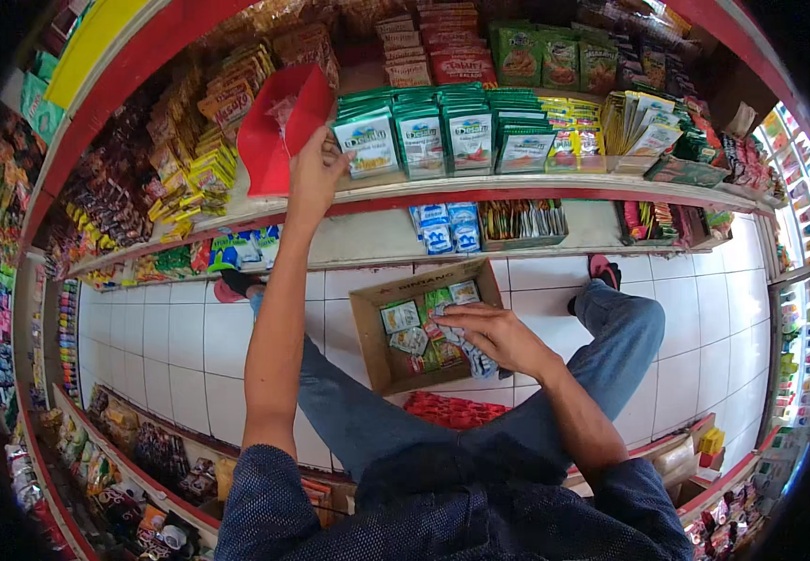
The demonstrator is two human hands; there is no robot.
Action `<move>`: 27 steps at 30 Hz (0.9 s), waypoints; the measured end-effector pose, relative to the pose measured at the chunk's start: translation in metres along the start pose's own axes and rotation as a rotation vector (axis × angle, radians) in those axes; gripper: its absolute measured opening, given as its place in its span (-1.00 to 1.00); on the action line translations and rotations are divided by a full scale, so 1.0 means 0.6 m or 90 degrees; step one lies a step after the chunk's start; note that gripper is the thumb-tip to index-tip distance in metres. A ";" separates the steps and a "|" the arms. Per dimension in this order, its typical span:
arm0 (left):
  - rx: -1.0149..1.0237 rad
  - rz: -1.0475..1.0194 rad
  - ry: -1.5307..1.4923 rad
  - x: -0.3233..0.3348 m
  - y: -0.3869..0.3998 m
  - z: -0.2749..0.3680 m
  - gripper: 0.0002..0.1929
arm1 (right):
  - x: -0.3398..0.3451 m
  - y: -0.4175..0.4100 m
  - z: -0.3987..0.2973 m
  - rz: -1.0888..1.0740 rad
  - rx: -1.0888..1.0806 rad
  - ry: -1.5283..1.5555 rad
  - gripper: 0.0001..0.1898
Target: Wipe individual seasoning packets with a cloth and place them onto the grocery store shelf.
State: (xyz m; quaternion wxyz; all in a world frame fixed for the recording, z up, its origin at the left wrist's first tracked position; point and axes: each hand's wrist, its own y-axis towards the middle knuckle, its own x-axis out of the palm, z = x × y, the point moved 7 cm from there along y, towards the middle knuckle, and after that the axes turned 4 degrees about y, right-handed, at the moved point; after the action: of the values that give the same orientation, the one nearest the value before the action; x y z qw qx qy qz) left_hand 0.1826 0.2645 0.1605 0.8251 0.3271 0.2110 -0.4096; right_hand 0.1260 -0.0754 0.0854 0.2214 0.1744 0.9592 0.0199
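My left hand (317, 165) is at the shelf, between a red open holder (264, 158) and the nearest row of green-and-white seasoning sachets (370, 144). Its fingers touch the holder's right edge, and the thumb side lies against the front sachet; a firm grip cannot be made out. Lower down, my right hand (499, 336) holds a crumpled grey cloth (480, 363) over the right side of an open cardboard box (370, 350). Inside the box lie loose white sachets (400, 318) and green sachets (433, 357), partly hidden by that hand and cloth.
Upright sachet rows, including yellow ones (573, 133), line the shelf (475, 188). Its lower level bears blue-and-white packets (447, 228) and a box of sachets (524, 223). Red packets (454, 410) lie between my legs on the tiled floor (187, 329). A stocked shelf (145, 435) stands behind me.
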 end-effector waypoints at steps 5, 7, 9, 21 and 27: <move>-0.051 -0.030 -0.016 0.015 0.006 0.001 -0.70 | -0.013 0.000 0.002 0.006 -0.001 -0.006 -0.55; -0.046 -0.024 0.017 0.007 0.001 0.017 -0.66 | -0.028 -0.003 -0.007 0.008 0.008 -0.012 -0.54; -0.026 0.063 0.121 -0.016 -0.013 0.029 -0.60 | -0.053 -0.011 -0.009 0.038 0.040 -0.021 -0.52; 0.076 -0.176 0.034 0.187 -0.344 -0.061 -0.60 | -0.229 -0.244 0.122 0.497 0.238 0.388 -0.60; -0.179 -0.882 0.339 0.409 -0.615 -0.343 -0.49 | -0.234 -0.202 0.123 0.531 0.282 0.281 -0.55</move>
State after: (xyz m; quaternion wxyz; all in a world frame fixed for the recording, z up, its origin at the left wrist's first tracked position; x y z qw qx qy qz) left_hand 0.0072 0.1129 -0.2693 0.3339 0.0994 0.6111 -0.7108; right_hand 0.2365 -0.2403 0.0635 -0.0550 0.5763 0.8131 -0.0606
